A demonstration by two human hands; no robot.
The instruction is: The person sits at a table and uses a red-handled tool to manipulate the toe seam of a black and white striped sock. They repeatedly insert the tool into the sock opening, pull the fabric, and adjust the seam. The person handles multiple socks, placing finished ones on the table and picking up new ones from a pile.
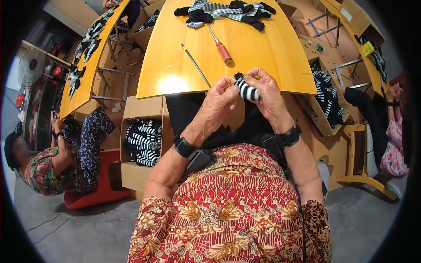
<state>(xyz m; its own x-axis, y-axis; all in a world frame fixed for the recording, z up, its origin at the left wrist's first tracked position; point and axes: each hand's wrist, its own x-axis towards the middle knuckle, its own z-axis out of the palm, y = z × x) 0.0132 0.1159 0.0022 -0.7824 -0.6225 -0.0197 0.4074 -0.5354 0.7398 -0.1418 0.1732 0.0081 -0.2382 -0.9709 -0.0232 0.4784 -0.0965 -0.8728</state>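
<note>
At centre frame both hands pinch one black-and-white striped sock (247,90) — left hand (218,101) and right hand (268,97) fingers clamped on it, held up near the table edge (175,90). Beyond lie a thin rod (195,65), a red-handled screwdriver (220,46) and a sock pile (226,12) — within reach.

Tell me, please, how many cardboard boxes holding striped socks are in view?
3. One box stands at the person's left, one at the right under the table edge, one far beyond the table's left corner. Others may be hidden.
</note>
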